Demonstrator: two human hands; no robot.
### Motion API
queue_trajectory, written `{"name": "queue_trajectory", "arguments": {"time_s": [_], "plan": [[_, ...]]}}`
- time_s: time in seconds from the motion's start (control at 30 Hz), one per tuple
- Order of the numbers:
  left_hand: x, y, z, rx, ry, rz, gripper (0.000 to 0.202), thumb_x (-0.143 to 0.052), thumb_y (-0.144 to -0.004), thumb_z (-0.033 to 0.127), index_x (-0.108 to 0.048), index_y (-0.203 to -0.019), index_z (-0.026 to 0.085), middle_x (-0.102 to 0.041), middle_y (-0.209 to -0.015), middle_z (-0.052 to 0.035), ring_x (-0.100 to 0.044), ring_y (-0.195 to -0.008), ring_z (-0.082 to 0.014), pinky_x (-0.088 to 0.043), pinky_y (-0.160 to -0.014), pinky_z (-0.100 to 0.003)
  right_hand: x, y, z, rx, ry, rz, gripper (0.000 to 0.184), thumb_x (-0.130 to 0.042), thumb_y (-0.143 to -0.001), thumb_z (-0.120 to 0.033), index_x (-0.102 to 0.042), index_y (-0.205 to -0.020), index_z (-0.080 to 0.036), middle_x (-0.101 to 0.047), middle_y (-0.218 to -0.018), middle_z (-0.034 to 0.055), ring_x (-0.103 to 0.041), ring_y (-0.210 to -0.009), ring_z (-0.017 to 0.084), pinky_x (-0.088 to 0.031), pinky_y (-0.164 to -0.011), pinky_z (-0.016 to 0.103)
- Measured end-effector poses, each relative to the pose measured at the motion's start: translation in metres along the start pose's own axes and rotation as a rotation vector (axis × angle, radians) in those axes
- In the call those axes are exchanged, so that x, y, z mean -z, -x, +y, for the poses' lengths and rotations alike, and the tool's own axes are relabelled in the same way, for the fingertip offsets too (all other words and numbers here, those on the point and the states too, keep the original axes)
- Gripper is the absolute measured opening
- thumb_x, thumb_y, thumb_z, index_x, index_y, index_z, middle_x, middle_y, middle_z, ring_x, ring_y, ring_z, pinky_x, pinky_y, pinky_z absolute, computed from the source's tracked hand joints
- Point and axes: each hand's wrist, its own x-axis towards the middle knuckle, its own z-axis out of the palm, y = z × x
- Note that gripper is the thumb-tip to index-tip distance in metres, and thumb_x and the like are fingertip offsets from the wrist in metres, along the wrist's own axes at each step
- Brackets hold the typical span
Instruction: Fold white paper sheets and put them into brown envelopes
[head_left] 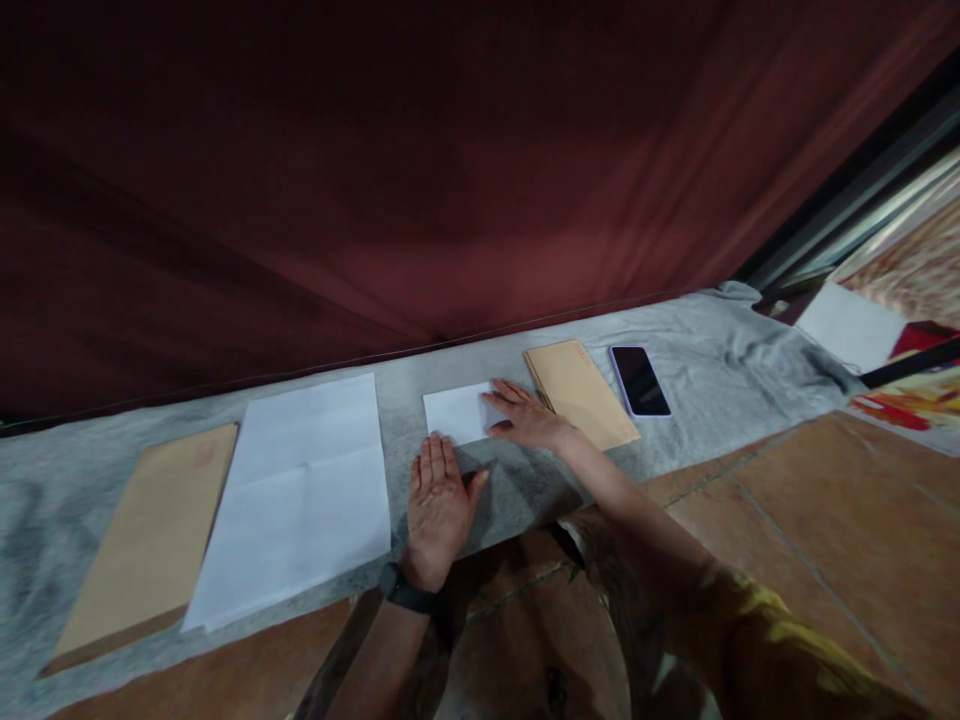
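Observation:
A small folded white sheet of paper lies flat on the grey cloth in front of me. My left hand, with a dark watch at the wrist, rests flat with its fingertips at the paper's lower left edge. Across the right end of the paper lies my right hand, its fingers spread and covering that end. Just right of it is a stack of brown envelopes. To the left, larger white sheets with fold creases lie beside more brown envelopes.
A phone lies right of the envelope stack. The grey cloth covers a long narrow surface. Behind it hangs a dark red curtain. Brown floor tiles show at the front, and a colourful print is at far right.

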Motion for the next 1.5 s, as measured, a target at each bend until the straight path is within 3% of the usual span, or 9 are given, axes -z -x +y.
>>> {"name": "queue_trajectory", "arguments": {"time_s": [0.23, 0.4, 0.5, 0.87, 1.17, 1.3, 1.5], "plan": [[0.002, -0.001, -0.009, 0.009, 0.01, 0.059, 0.074, -0.036, -0.099, 0.052, -0.038, -0.147, -0.005, -0.04, -0.153, -0.0302, -0.035, -0.146, -0.0379, -0.031, -0.119, -0.056, 0.003, -0.002, -0.002, -0.01, -0.016, -0.015, 0.073, -0.071, -0.087, -0.043, -0.043, -0.152, -0.022, -0.026, -0.164, 0.0122, -0.023, -0.151, 0.03, -0.026, -0.122, 0.047], [-0.002, -0.008, 0.007, -0.16, 0.097, 0.068, 0.067, -0.037, -0.1, 0.049, -0.035, -0.152, 0.008, -0.038, -0.158, -0.0192, -0.028, -0.151, -0.0317, -0.031, -0.12, -0.055, 0.007, -0.003, -0.008, -0.046, -0.02, -0.06, 0.076, -0.07, -0.087, -0.042, -0.041, -0.153, -0.018, -0.024, -0.165, 0.0143, -0.02, -0.152, 0.03, -0.023, -0.122, 0.045], [-0.007, -0.009, 0.016, -0.223, 0.096, 0.026, 0.064, -0.038, -0.099, 0.049, -0.04, -0.15, 0.009, -0.04, -0.158, -0.0167, -0.027, -0.151, -0.0312, -0.031, -0.121, -0.054, 0.009, -0.004, -0.009, -0.036, -0.026, -0.069, 0.075, -0.069, -0.087, -0.039, -0.041, -0.152, -0.015, -0.023, -0.164, 0.0159, -0.019, -0.153, 0.03, -0.023, -0.122, 0.044], [-0.012, -0.011, 0.011, -0.181, 0.032, -0.002, 0.068, -0.033, -0.1, 0.052, -0.037, -0.151, 0.008, -0.039, -0.158, -0.0183, -0.033, -0.148, -0.031, -0.029, -0.12, -0.053, 0.007, -0.009, 0.006, -0.019, -0.1, -0.064, 0.074, -0.068, -0.083, -0.029, -0.043, -0.152, -0.016, -0.026, -0.164, 0.0109, -0.022, -0.152, 0.027, -0.022, -0.124, 0.042], [-0.019, -0.004, -0.011, -0.123, 0.027, 0.038, 0.072, -0.031, -0.1, 0.054, -0.036, -0.151, 0.004, -0.04, -0.156, -0.0232, -0.035, -0.147, -0.033, -0.03, -0.119, -0.054, 0.0, -0.01, 0.021, 0.012, -0.159, -0.021, 0.074, -0.071, -0.08, -0.024, -0.047, -0.149, -0.017, -0.032, -0.162, 0.0105, -0.027, -0.15, 0.026, -0.022, -0.124, 0.042], [-0.02, -0.001, -0.01, -0.065, 0.027, 0.066, 0.072, -0.033, -0.099, 0.053, -0.034, -0.151, 0.002, -0.037, -0.157, -0.0236, -0.033, -0.148, -0.0342, -0.029, -0.119, -0.053, -0.005, -0.009, 0.021, 0.001, -0.181, 0.04, 0.07, -0.071, -0.08, -0.022, -0.051, -0.147, -0.017, -0.037, -0.16, 0.0108, -0.031, -0.149, 0.027, -0.025, -0.123, 0.043], [-0.018, -0.001, -0.001, -0.058, 0.003, 0.108, 0.062, -0.035, -0.1, 0.046, -0.04, -0.15, 0.009, -0.037, -0.159, -0.018, -0.027, -0.151, -0.0323, -0.023, -0.122, -0.053, -0.022, -0.004, 0.007, -0.049, -0.164, 0.279, 0.05, -0.062, -0.091, -0.027, -0.058, -0.14, -0.023, -0.048, -0.152, 0.0098, -0.042, -0.143, 0.025, -0.031, -0.12, 0.046]]}}
